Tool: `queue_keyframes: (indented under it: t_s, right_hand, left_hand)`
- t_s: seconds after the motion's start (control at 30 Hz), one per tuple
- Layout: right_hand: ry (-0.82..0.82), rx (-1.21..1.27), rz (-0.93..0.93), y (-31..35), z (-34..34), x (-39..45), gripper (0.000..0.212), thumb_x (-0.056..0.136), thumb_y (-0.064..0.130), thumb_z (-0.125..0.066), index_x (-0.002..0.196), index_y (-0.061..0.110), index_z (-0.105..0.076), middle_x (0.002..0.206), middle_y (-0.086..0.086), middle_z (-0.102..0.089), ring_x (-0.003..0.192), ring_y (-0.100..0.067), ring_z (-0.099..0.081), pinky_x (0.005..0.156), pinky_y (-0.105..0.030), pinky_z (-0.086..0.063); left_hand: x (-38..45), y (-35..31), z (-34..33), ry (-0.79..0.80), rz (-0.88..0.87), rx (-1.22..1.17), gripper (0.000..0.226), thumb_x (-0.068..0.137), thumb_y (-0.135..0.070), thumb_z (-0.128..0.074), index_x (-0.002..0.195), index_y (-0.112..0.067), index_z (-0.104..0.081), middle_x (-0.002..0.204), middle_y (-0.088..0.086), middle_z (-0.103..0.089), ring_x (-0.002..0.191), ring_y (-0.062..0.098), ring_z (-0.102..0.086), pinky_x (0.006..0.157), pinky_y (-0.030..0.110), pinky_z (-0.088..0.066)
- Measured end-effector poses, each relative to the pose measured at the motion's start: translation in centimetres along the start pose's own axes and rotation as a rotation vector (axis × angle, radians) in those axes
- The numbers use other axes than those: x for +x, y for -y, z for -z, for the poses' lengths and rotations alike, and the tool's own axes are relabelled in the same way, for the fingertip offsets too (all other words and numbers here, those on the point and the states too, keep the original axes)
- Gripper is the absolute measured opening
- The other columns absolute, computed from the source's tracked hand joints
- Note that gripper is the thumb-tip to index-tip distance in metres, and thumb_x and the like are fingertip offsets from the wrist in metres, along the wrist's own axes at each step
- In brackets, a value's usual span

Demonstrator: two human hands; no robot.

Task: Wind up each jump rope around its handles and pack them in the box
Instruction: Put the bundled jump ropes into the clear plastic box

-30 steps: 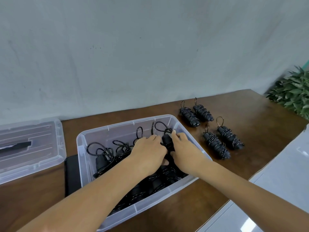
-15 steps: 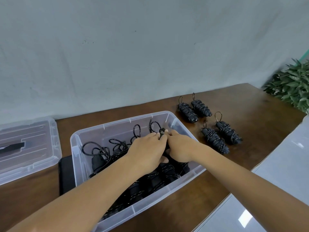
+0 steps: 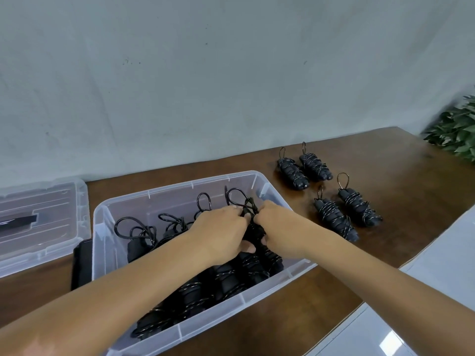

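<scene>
Head-worn camera, single view
It looked forward and down, close above the clear plastic storage box (image 3: 177, 191) on the brown wooden table (image 3: 401, 176).

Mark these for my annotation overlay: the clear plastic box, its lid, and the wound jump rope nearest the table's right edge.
clear plastic box (image 3: 180, 187), head view, far rim.
lid (image 3: 51, 227), head view, ribbed top.
wound jump rope (image 3: 358, 208), head view, middle of wrapped handles.

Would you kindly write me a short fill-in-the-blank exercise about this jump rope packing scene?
1. Both hands, the left hand and the right hand, grip a wound rope inside the clear ____.
2. ____ wound ropes lie on the table right of the box.
3. The lid lies to the box's ____.
4. At the far right edge stands a green ____.

Answers: box; four; left; plant
</scene>
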State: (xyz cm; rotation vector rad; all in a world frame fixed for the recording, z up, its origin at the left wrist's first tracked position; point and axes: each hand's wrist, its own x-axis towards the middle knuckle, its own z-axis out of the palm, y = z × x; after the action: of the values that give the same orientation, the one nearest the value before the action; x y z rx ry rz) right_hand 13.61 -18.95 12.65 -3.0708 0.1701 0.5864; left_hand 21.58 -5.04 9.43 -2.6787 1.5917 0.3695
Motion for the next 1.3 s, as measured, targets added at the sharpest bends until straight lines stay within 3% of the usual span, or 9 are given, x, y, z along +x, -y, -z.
queue_keyframes:
  t_s: [0.17,0.3,0.43,0.57,0.77,0.87,1.0,1.2,1.3]
  right_hand:
    - [0.100,0.028,0.092,-0.5,0.8,-0.5,0.012,0.101,0.012,-0.052,0.112,0.007,-0.054,0.117,-0.012,-0.048,0.092,-0.024,-0.047,0.077,-0.032,-0.038]
    - [-0.017,0.203,0.115,-3.0,2.4,-1.1,0.026,0.101,0.010,-0.050,0.078,-0.001,-0.054,0.075,-0.012,-0.055,0.068,-0.024,-0.050,0.062,-0.032,-0.041]
    - [-0.178,0.443,0.130,-7.8,3.6,-1.8,0.026,0.102,0.013,-0.049,0.111,-0.004,-0.066,0.119,-0.026,-0.066,0.104,-0.041,-0.065,0.095,-0.051,-0.054]
    - [-0.237,0.584,0.103,-13.3,3.4,-2.7,0.026,0.105,0.021,-0.054,0.112,0.006,-0.074,0.120,-0.007,-0.073,0.102,-0.025,-0.071,0.096,-0.019,-0.051]
    - [-0.178,0.582,0.024,-22.4,-2.5,-1.6,0.035,0.105,0.027,-0.052,0.116,-0.003,-0.067,0.118,-0.017,-0.070,0.107,-0.029,-0.067,0.097,-0.027,-0.052]
    - [-0.213,0.611,-0.009,-26.6,-5.2,-1.0,0.027,0.105,0.025,-0.054,0.117,0.019,-0.077,0.117,0.013,-0.073,0.108,-0.001,-0.065,0.101,-0.024,-0.051]
    - [-0.244,0.675,-0.108,-32.7,-7.8,-0.3,0.024,0.104,0.019,-0.054,0.107,0.017,-0.078,0.111,0.010,-0.075,0.108,-0.009,-0.067,0.096,-0.024,-0.051]
    - [-0.345,0.643,-0.338,-39.5,-10.6,1.5,0.043,0.102,0.027,-0.058,0.144,0.017,-0.052,0.146,-0.005,-0.048,0.137,-0.025,-0.041,0.111,-0.036,-0.036]
    - [-0.309,0.726,-0.414,-41.2,-11.4,2.4,0.061,0.101,0.041,-0.057,0.153,0.015,-0.038,0.152,-0.012,-0.038,0.142,-0.032,-0.035,0.114,-0.044,-0.034]
  left_hand:
    - [0.4,-0.9,0.5,0.047,0.013,0.044,0.054,0.101,-0.053,-0.058,0.141,-0.019,-0.053,0.132,0.000,-0.049,0.127,0.021,-0.047,0.083,0.041,-0.049]
    - [0.8,-1.2,2.0,0.071,0.019,0.035,0.048,0.094,-0.053,-0.068,0.127,-0.018,-0.061,0.121,-0.001,-0.057,0.117,0.024,-0.057,0.076,0.038,-0.046]
    - [1.9,-1.3,4.3,-0.011,0.070,-0.083,0.034,0.097,-0.055,-0.063,0.111,-0.025,-0.069,0.110,-0.005,-0.068,0.105,0.020,-0.063,0.084,0.037,-0.052]
    - [4.0,-2.9,5.3,-0.287,0.148,-0.125,0.043,0.104,-0.054,-0.052,0.078,-0.021,-0.062,0.073,-0.006,-0.064,0.074,0.017,-0.061,0.066,0.034,-0.047]
    - [10.2,-7.9,5.7,-0.396,0.193,-0.224,0.053,0.103,-0.054,-0.050,0.067,-0.016,-0.045,0.057,-0.002,-0.051,0.062,0.020,-0.052,0.057,0.034,-0.032]
    - [14.0,-10.8,5.6,-0.290,0.201,-0.196,0.049,0.104,-0.057,-0.048,0.071,-0.021,-0.047,0.066,-0.003,-0.057,0.069,0.021,-0.057,0.060,0.033,-0.040]
    - [19.4,-14.3,5.1,-0.107,0.250,-0.216,0.049,0.105,-0.055,-0.047,0.087,-0.012,-0.062,0.081,0.005,-0.070,0.074,0.024,-0.066,0.062,0.032,-0.045]
    - [27.1,-17.0,0.3,0.218,0.476,-0.527,0.051,0.102,-0.057,-0.053,0.079,-0.012,-0.053,0.081,0.006,-0.061,0.069,0.021,-0.058,0.063,0.032,-0.047]
    - [29.1,-18.0,-1.7,0.321,0.683,-0.946,0.070,0.100,-0.057,-0.059,0.147,-0.008,-0.045,0.146,0.016,-0.057,0.119,0.032,-0.064,0.092,0.039,-0.059]
